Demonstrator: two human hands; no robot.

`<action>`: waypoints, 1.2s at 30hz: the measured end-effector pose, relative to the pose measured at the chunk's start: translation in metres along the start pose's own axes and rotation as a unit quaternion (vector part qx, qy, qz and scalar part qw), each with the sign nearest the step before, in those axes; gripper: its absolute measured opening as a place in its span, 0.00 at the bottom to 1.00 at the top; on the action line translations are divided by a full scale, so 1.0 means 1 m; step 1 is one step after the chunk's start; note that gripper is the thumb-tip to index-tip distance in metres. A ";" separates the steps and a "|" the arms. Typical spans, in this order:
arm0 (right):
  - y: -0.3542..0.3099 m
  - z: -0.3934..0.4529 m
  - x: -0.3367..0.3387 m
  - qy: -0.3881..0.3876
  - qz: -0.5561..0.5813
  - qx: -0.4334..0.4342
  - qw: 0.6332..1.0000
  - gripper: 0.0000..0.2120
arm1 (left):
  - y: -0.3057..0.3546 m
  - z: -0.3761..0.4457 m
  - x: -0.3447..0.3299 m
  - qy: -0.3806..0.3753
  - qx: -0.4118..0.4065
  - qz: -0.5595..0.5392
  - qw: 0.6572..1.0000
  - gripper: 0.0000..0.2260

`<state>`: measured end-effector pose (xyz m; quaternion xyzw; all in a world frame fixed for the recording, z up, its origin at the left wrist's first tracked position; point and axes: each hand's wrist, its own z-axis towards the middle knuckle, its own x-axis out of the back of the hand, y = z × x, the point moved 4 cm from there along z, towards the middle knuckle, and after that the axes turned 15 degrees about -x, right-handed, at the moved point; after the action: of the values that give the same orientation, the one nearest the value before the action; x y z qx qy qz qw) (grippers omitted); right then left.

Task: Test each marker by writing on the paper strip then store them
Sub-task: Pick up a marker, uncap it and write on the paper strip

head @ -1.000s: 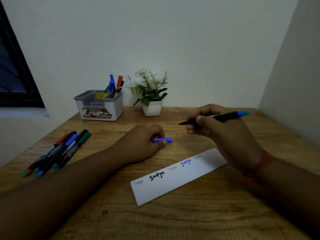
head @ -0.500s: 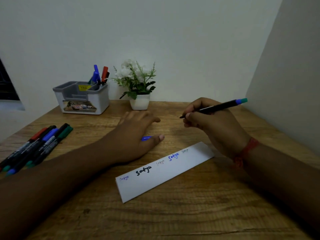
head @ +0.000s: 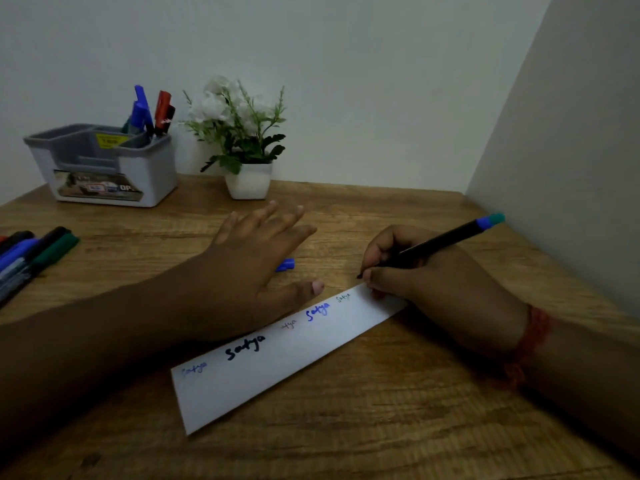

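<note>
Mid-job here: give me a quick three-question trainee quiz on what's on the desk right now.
1. True or false: the right hand holds an uncapped marker.
2. How many written samples show on the paper strip?
3. The loose blue cap lies: A) in the organizer B) on the desk by the left hand C) on the strip.

Key: 1 true; 2 five; 3 B.

Dim, murky light throughout, soft shadows under both forearms, slight blur everywhere, and wide-angle bending at the edges.
</note>
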<state>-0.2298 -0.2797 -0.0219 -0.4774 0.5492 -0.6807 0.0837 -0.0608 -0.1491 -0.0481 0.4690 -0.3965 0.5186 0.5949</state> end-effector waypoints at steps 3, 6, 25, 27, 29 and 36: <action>0.001 0.002 -0.005 0.010 -0.006 -0.001 1.000 0.03 | -0.001 -0.001 -0.006 -0.038 -0.003 0.020 0.999 0.41; 0.001 0.001 -0.004 0.019 -0.014 -0.001 1.000 0.03 | -0.004 -0.002 -0.010 -0.068 0.004 0.022 0.997 0.43; 0.002 -0.003 -0.001 -0.005 -0.020 -0.022 1.000 0.02 | -0.006 -0.005 -0.012 -0.071 0.024 0.081 0.994 0.37; 0.002 -0.003 -0.001 -0.007 -0.019 -0.023 1.000 0.02 | -0.005 -0.005 -0.012 -0.074 0.025 0.088 0.993 0.37; 0.002 -0.003 -0.002 -0.005 -0.021 -0.024 0.999 0.02 | -0.005 -0.005 -0.012 -0.077 0.025 0.087 0.993 0.37; 0.002 -0.003 -0.002 -0.008 -0.030 -0.026 0.999 0.03 | -0.005 -0.005 -0.011 -0.079 0.026 0.085 0.993 0.38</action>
<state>-0.2317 -0.2777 -0.0243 -0.5012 0.5512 -0.6647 0.0556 -0.0578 -0.1477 -0.0609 0.4890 -0.4668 0.5385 0.5029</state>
